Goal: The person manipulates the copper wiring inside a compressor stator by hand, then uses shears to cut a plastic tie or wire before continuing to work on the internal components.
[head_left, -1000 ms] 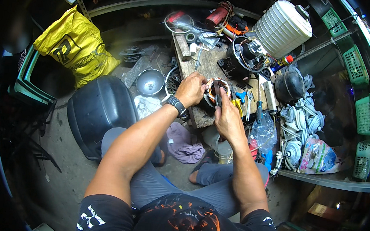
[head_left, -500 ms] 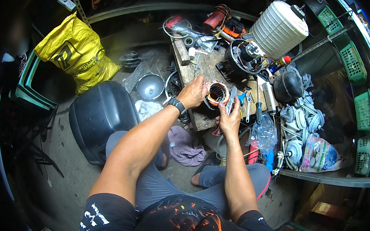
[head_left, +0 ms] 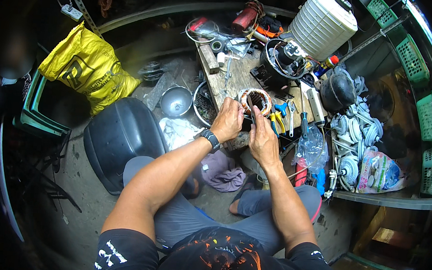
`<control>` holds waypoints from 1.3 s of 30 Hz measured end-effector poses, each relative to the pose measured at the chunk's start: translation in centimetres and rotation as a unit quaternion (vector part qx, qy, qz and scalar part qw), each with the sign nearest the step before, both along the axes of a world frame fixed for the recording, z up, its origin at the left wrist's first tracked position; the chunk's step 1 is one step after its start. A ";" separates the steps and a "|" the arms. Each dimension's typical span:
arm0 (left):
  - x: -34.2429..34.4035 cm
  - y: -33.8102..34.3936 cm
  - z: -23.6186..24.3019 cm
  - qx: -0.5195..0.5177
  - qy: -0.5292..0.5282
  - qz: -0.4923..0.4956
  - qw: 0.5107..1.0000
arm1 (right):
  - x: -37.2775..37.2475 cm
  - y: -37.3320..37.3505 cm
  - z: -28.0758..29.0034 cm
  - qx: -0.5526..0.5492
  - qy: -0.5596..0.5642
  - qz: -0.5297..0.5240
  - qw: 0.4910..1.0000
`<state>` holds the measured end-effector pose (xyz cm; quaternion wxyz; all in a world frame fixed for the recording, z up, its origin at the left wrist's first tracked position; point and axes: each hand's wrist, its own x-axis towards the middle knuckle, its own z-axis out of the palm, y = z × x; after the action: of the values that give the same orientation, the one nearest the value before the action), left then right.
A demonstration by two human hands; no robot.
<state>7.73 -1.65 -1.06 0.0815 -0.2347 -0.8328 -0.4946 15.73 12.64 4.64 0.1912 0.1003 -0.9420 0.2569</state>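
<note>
A round motor stator (head_left: 256, 99) with copper windings rests on a low wooden board (head_left: 237, 77) in front of me. My left hand (head_left: 228, 120), with a black band on the wrist, has its fingers pinched at the stator's near rim. Close beside it, my right hand (head_left: 262, 135) pinches something thin and dark at the same rim; whether it is a wire or a tool I cannot tell. Both hands nearly touch. I sit with my knees bent under the board's near end.
Pliers and screwdrivers (head_left: 286, 118) lie right of the stator. A white ribbed tank (head_left: 322, 23), a black motor housing (head_left: 280, 63), a yellow sack (head_left: 87, 67), a black curved cover (head_left: 119, 139), a metal bowl (head_left: 175, 101) and stacked fan motors (head_left: 351, 143) surround me. Green crates (head_left: 427, 113) stand right.
Both hands have come closer together at the near rim of the stator. The view has shifted slightly; the stator stays on the board.
</note>
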 end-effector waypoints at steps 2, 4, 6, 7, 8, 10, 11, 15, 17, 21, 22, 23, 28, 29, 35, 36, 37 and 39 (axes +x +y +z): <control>-0.1 -0.2 -0.4 -0.007 -0.002 -0.007 1.000 | 0.4 0.1 -0.2 0.019 -0.011 0.008 1.000; -0.1 0.0 -0.5 -0.011 0.017 -0.002 1.000 | 0.6 0.3 0.1 0.048 -0.037 0.005 0.998; -0.3 0.1 -0.6 -0.013 0.029 0.000 0.999 | 0.6 0.3 0.3 0.080 -0.075 -0.005 0.994; -0.5 0.1 -0.7 -0.012 0.032 0.000 0.999 | 0.6 0.4 0.4 0.087 -0.076 -0.005 0.993; -0.5 0.2 -0.8 -0.012 0.036 -0.001 0.999 | 0.9 0.7 0.6 0.094 -0.077 -0.005 0.993; -0.5 0.1 -0.9 -0.015 0.043 -0.004 0.999 | 1.3 1.2 0.6 0.107 -0.090 -0.009 0.990; -0.6 0.0 -0.9 -0.013 0.044 -0.003 0.999 | 1.6 1.4 0.5 0.114 -0.101 -0.012 0.988; -0.8 0.2 -1.1 -0.011 0.042 0.004 0.999 | 1.1 1.7 1.1 0.079 -0.070 0.010 0.994; -0.5 0.3 -1.1 -0.010 0.027 0.007 1.000 | 0.2 1.9 1.4 0.065 -0.048 0.025 0.996; -0.8 0.3 -0.7 -0.010 0.001 0.007 1.000 | 0.3 2.5 1.1 0.062 -0.081 0.036 0.994; -0.8 0.1 -0.7 -0.010 -0.007 0.011 1.000 | 0.5 2.6 1.0 0.054 -0.078 0.042 0.995; -0.7 -0.1 -0.8 -0.017 -0.032 0.015 0.999 | 0.6 2.7 0.9 0.046 -0.076 0.048 0.995; -0.7 0.3 -0.2 -0.040 -0.079 0.020 0.996 | 0.4 1.8 2.0 0.053 -0.080 0.034 0.995; -0.7 0.4 -0.3 -0.033 -0.079 0.023 0.996 | 0.4 1.7 1.6 0.073 -0.084 0.029 0.993; -1.1 -0.2 -2.0 -0.017 -0.079 0.035 0.996 | 2.2 1.6 1.7 0.106 -0.119 0.007 0.987; -1.0 0.0 -1.8 -0.019 -0.077 0.032 0.996 | 2.5 1.8 1.8 0.116 -0.125 0.000 0.985; -0.9 0.1 -1.6 -0.022 -0.074 0.029 0.997 | 2.2 1.8 1.7 0.124 -0.116 0.003 0.986; -0.7 0.2 -1.2 -0.027 -0.084 0.025 0.996 | 1.2 1.2 1.2 0.153 -0.106 0.001 0.982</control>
<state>7.08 -1.46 -2.28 0.0174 -0.1737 -0.8552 -0.4880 16.92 13.86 5.83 0.0722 0.1016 -0.9851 0.1189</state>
